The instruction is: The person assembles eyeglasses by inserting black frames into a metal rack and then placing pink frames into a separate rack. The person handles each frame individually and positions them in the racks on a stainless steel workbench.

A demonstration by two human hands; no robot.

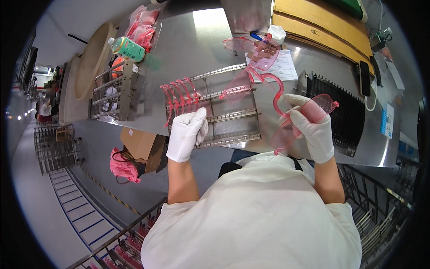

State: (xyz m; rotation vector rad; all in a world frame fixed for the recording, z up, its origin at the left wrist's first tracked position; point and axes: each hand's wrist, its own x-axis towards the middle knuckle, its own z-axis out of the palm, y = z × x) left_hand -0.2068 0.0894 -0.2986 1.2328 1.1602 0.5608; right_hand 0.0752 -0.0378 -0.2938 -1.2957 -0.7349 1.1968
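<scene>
R hand point(316, 134) grips clear-pink moulded pc point(280, 92), which hangs over R end of metal rack point(230, 117) & partly blocks printed sheet point(285, 67) on counter point(179, 45). L hand point(186, 133) curled closed, contents unclear. Green-labelled btl point(128, 49) by pink bags point(144, 29); black slotted rack point(335, 112) R. Sheet txt too small.

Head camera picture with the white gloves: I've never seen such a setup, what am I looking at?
No robot here: a head-worn fisheye camera looks down at a person's hands, bending straight edges. The white-gloved right hand holds a translucent pink plastic moulding with lens-shaped panels and a curved stem. The white-gloved left hand is by a silver metal rack of thin, curved pink plastic pieces; whether it grips anything is unclear. The steel table also bears a black ribbed object, a white printed sheet and a green bottle.
</scene>
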